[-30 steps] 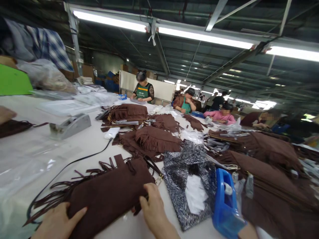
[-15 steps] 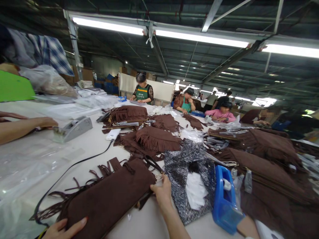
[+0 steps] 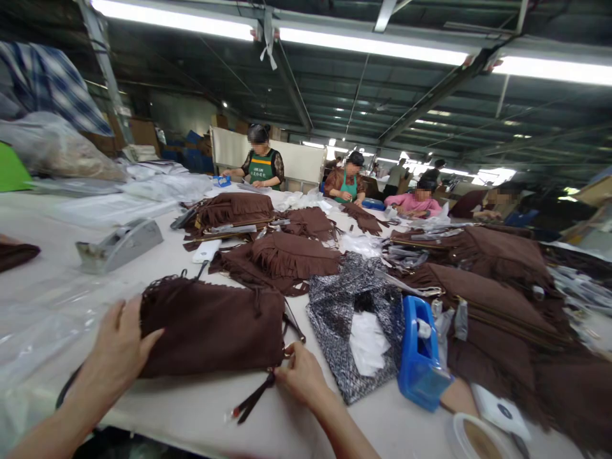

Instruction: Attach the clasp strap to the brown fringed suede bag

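Note:
A dark brown suede-like fringed bag [image 3: 215, 328] lies in front of me on the pale table. My left hand [image 3: 117, 350] grips its left end, the thumb on the front face and the fingers over the far side. At the right end, my right hand [image 3: 302, 376] pinches the corner by the metal strap fitting. A dark tassel pull [image 3: 253, 398] with a small reddish tip hangs beside those fingertips. The strap [image 3: 295, 328] rises from the same corner. Exactly which small part the right fingers hold is partly hidden.
A blue tape dispenser [image 3: 425, 363] and a black-and-white patterned sheet [image 3: 329, 344] with white tissue [image 3: 368, 344] lie to the right. More brown bags [image 3: 497, 306] are piled beyond. A grey tape dispenser [image 3: 122, 245] stands left. Co-workers [image 3: 262, 166] sit across the table.
The bag has turned nearly level, its fringe no longer spread at the left. My left hand has come up around its left end. Another person's hand has left the grey dispenser.

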Motion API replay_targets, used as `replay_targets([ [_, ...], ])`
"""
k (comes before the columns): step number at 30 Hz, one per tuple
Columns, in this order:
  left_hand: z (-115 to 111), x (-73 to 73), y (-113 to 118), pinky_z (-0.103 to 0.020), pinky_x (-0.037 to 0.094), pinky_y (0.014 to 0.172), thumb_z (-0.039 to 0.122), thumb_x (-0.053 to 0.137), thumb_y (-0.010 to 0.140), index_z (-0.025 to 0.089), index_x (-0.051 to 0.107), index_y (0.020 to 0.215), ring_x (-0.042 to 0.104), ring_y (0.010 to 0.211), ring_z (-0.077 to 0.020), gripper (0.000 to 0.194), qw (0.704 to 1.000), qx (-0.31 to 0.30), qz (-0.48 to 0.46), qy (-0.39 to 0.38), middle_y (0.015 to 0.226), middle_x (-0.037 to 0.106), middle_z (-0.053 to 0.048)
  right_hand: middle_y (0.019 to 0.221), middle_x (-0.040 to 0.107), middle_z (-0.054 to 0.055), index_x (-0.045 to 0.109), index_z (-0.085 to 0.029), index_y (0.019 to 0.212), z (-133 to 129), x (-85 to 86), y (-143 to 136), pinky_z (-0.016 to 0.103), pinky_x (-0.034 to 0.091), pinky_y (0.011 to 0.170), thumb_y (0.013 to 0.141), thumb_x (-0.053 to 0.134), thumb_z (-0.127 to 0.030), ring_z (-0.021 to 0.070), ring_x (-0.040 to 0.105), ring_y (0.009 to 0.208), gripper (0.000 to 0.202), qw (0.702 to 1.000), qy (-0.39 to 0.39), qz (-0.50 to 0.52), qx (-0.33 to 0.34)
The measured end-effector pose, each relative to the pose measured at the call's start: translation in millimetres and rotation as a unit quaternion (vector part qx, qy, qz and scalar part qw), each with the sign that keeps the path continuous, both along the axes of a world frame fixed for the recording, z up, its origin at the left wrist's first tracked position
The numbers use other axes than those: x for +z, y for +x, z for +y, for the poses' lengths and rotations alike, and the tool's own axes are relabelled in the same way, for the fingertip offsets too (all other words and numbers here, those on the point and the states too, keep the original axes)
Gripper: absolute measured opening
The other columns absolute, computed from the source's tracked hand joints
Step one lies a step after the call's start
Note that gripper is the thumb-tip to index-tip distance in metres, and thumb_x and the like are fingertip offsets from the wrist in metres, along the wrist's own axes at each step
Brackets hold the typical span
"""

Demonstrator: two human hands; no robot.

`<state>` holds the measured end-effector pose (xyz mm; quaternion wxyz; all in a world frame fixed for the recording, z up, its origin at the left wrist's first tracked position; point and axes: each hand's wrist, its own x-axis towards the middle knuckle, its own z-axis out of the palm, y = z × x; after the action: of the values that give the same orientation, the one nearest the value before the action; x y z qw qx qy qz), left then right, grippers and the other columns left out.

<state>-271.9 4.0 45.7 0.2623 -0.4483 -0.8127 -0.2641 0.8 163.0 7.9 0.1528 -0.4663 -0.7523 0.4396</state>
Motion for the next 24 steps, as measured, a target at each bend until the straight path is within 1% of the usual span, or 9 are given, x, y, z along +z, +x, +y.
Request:
replay_targets([
  [1,7.2,0.9,12.0,-0.06,0.041,0.087,0.061,0.014,0.083,-0.008,0.04,0.123,0.043,0.115,-0.0475,0.084,1.0,0.006,0.011,0.001,0.123,0.044,-0.035,0.06,0.049,-0.003,0.056,-0.018,0.086,-3.0,-2.9,3.3,0.028,0.033,0.061,0.061,0.059,-0.018,0.0182,0.051,0.064,0.025,1.0,-0.001,0.01,0.006],
  [3,16.7,-9.7,46.7,-0.051,0.046,0.085,0.058,0.015,0.086,0.0,0.053,0.112,0.053,0.103,-0.0377,0.074,0.999,-0.024,0.015,-0.021,0.114,0.054,-0.028,0.063,0.05,-0.004,0.053,-0.018,0.097,-9.1,-9.3,10.3,0.025,0.033,0.06,0.068,0.051,-0.014,0.0153,0.051,0.063,0.029,0.999,0.002,0.034,0.009],
  [6,24.1,-41.1,112.1,-0.03,0.05,0.07,0.039,0.027,0.09,0.022,0.063,0.077,0.06,0.073,-0.0186,0.041,0.976,-0.164,-0.047,-0.132,0.076,0.063,-0.005,0.07,0.054,-0.002,0.051,-0.017,0.102,-18.3,-17.1,20.6,0.024,0.036,0.064,0.074,0.045,-0.012,0.0138,0.052,0.066,0.029,0.998,0.017,0.054,-0.004],
  [9,32.9,-61.8,163.7,-0.039,0.047,0.075,0.035,0.039,0.085,0.02,0.059,0.078,0.059,0.08,-0.0249,0.026,0.958,-0.132,-0.146,-0.208,0.08,0.062,-0.008,0.073,0.056,0.0,0.055,-0.017,0.091,-26.9,-20.2,31.0,0.024,0.037,0.064,0.074,0.046,-0.013,0.0144,0.052,0.068,0.02,0.997,0.033,0.065,-0.004],
  [11,41.4,-61.8,179.6,-0.043,0.043,0.078,0.029,0.037,0.084,0.019,0.054,0.079,0.057,0.084,-0.0276,0.021,0.942,-0.11,-0.239,-0.209,0.083,0.06,-0.01,0.068,0.054,0.0,0.057,-0.018,0.084,-32.0,-20.1,39.0,0.023,0.036,0.059,0.073,0.047,-0.016,0.0138,0.051,0.064,0.015,0.996,0.027,0.08,0.002],
  [13,50.1,-53.8,182.2,-0.04,0.041,0.073,0.02,0.036,0.08,0.021,0.047,0.072,0.058,0.078,-0.0258,0.013,0.885,-0.106,-0.407,-0.199,0.076,0.058,-0.008,0.063,0.051,-0.001,0.055,-0.018,0.08,-37.0,-18.9,46.8,0.022,0.035,0.052,0.072,0.046,-0.022,0.0119,0.047,0.056,0.012,0.994,-0.015,0.106,-0.01],
  [16,58.6,-38.3,175.9,-0.031,0.037,0.053,0.023,0.039,0.076,0.022,0.036,0.064,0.054,0.052,-0.0191,0.012,0.744,-0.081,-0.636,-0.187,0.057,0.053,-0.003,0.059,0.047,-0.003,0.053,-0.017,0.077,-45.6,-15.9,52.7,0.02,0.033,0.044,0.069,0.045,-0.032,0.0087,0.041,0.046,0.019,0.979,-0.117,0.164,-0.035],
  [19,58.3,-28.3,172.9,-0.025,0.037,0.047,0.035,0.043,0.073,0.021,0.037,0.067,0.054,0.047,-0.0141,0.017,0.644,-0.087,-0.742,-0.164,0.06,0.06,-0.004,0.058,0.046,-0.004,0.052,-0.017,0.075,-55.6,-12.4,49.4,0.02,0.035,0.044,0.065,0.045,-0.036,0.0078,0.04,0.046,0.023,0.964,-0.174,0.197,-0.033],
  [24,51.4,-24.1,178.0,-0.03,0.049,0.063,0.047,0.071,0.047,0.017,0.047,0.071,0.062,0.062,-0.0181,0.045,0.512,-0.1,-0.851,-0.068,0.07,0.067,-0.009,0.058,0.048,-0.003,0.052,-0.016,0.077,-69.5,-13.3,40.6,0.02,0.034,0.045,0.07,0.044,-0.036,0.008,0.04,0.046,0.023,0.963,-0.18,0.199,-0.013],
])
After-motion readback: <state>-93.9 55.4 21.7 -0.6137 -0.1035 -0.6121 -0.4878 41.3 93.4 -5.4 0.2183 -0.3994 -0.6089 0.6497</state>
